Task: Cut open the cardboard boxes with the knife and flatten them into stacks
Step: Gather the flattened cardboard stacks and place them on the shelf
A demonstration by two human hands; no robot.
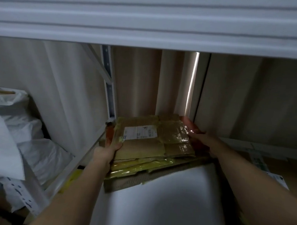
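Two bare arms reach forward under a white shelf [150,40] toward a flattened cardboard box [152,139], brown with yellow tape and a white label [139,132]. The left hand [109,149] grips the box's left edge, thumb on top. The right hand [195,134] holds its right edge, fingers partly hidden beneath. The box lies on a stack [133,172] of other flattened cardboard, set against the back wall. A white sheet [164,194] covers the near part of the stack. White bags [26,128] sit left, beyond a shelf post [110,91].
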